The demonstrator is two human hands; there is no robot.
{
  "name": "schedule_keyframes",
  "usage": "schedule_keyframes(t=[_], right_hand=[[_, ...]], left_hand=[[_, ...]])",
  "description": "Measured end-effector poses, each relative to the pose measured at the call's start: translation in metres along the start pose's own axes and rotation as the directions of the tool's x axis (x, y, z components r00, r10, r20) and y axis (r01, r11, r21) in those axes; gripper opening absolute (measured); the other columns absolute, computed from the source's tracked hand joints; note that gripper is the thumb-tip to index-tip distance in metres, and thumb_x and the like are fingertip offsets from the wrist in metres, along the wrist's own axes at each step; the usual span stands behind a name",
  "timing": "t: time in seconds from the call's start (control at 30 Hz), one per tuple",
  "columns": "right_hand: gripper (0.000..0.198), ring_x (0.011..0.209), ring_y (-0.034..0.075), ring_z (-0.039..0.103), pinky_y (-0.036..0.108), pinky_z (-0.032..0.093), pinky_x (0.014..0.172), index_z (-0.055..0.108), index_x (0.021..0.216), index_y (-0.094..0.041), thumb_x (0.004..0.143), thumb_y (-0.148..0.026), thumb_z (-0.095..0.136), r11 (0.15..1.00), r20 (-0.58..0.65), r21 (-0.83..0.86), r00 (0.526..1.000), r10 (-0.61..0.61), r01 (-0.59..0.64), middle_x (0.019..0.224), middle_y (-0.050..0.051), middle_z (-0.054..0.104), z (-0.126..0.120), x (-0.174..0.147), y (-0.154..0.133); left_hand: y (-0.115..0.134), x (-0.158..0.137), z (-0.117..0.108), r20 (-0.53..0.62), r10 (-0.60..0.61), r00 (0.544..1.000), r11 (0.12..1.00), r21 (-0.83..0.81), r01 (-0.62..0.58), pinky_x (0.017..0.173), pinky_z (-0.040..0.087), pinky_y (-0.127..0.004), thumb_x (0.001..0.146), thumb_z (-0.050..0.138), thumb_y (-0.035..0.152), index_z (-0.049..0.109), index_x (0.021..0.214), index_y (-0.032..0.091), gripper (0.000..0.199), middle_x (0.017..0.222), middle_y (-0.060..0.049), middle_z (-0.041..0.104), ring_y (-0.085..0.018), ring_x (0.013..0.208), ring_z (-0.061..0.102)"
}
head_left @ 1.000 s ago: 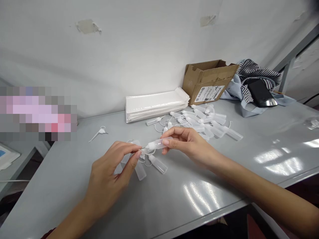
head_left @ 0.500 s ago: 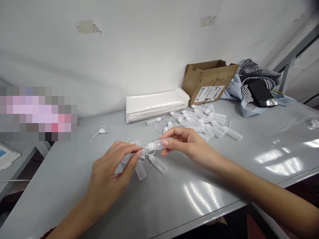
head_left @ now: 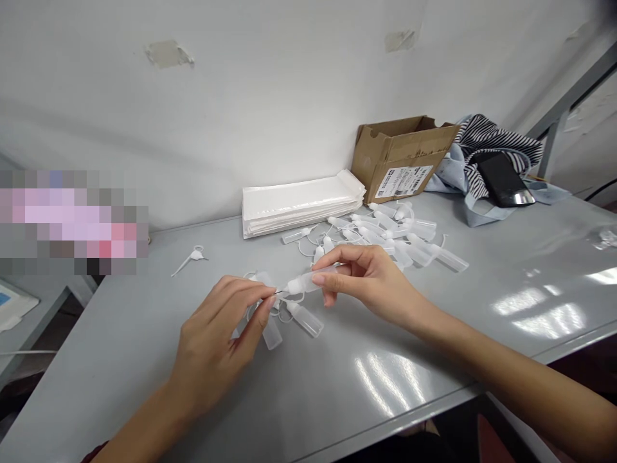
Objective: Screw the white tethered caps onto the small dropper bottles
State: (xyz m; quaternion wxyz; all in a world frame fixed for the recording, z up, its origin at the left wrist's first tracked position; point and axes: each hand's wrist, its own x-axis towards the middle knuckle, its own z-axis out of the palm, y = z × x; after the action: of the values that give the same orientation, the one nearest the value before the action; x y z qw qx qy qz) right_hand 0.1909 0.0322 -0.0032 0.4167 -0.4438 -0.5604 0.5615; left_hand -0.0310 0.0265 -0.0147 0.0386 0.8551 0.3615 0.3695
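Observation:
My right hand [head_left: 361, 273] is closed on a small translucent squeeze bottle [head_left: 311, 281], which lies almost level with its white nozzle facing left. Between that nozzle and my left hand [head_left: 226, 328] runs a thin dark needle [head_left: 279, 292]. The thumb and forefinger of my left hand are pinched at the needle's far end; whether a tiny part is hidden there I cannot make out. On the table below lie a few similar bottles, one of them a bottle with a strap [head_left: 306, 319]. Several more bottles [head_left: 419, 249] are heaped behind my right hand.
A loose white needle cap with a ring [head_left: 195, 254] lies to the left on the grey table [head_left: 130, 321]. Along the wall are stacked white padded envelopes [head_left: 299, 202], a cardboard box [head_left: 405, 157], striped cloth [head_left: 511, 145] and a black device [head_left: 504, 180]. The left edge is pixelated.
The bottle in my right hand has shifted slightly right, away from my left fingertips. More of the dark needle shows between them.

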Motion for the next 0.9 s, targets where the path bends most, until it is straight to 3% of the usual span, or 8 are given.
schedule_keyframes(t=[0.13, 0.33, 0.53, 0.9], right_hand=[[0.017, 0.053, 0.013, 0.058, 0.027, 0.044, 0.055, 0.069, 0.082, -0.019, 0.077, -0.035, 0.072, 1.0, -0.014, -0.019, 1.0, -0.014, 0.013, 0.052, -0.002, 0.063, 0.0, 0.0, 0.001], [0.016, 0.048, 0.011, 0.056, 0.025, 0.041, 0.05, 0.068, 0.08, -0.018, 0.076, -0.033, 0.074, 1.0, -0.02, -0.021, 1.0, -0.021, 0.021, 0.05, -0.003, 0.062, 0.003, -0.001, 0.004], [0.017, 0.054, 0.014, 0.062, 0.027, 0.048, 0.058, 0.067, 0.079, -0.017, 0.076, -0.033, 0.074, 0.999, -0.017, 0.048, 1.0, -0.019, 0.02, 0.055, 0.0, 0.066, 0.009, 0.0, 0.011], [0.02, 0.05, 0.011, 0.061, 0.023, 0.048, 0.054, 0.066, 0.078, -0.014, 0.074, -0.032, 0.075, 0.991, -0.018, 0.13, 1.0, 0.0, 0.002, 0.053, 0.0, 0.065, 0.014, 0.001, 0.018]], left_hand=[[-0.003, 0.0, 0.003, -0.007, 0.114, 0.993, 0.993, 0.044, -0.113, 0.072, 0.048, -0.031, 0.085, 0.058, 0.006, 0.059, 0.097, 0.017, 0.017, 0.083, -0.003, 0.066, -0.017, 0.079, 0.059], [-0.008, -0.005, 0.006, 0.055, 0.188, 0.981, 0.974, 0.116, -0.193, 0.07, 0.049, -0.033, 0.084, 0.055, 0.005, 0.059, 0.097, 0.018, 0.018, 0.081, -0.003, 0.066, -0.018, 0.076, 0.059], [-0.009, -0.007, 0.007, 0.07, 0.163, 0.984, 0.978, 0.123, -0.171, 0.069, 0.049, -0.033, 0.085, 0.055, 0.006, 0.058, 0.096, 0.018, 0.017, 0.081, -0.004, 0.065, -0.018, 0.076, 0.058], [-0.006, -0.006, 0.009, 0.009, 0.192, 0.981, 0.979, 0.069, -0.193, 0.067, 0.048, -0.031, 0.083, 0.057, 0.001, 0.059, 0.091, 0.013, 0.015, 0.078, -0.005, 0.064, -0.017, 0.074, 0.057]])
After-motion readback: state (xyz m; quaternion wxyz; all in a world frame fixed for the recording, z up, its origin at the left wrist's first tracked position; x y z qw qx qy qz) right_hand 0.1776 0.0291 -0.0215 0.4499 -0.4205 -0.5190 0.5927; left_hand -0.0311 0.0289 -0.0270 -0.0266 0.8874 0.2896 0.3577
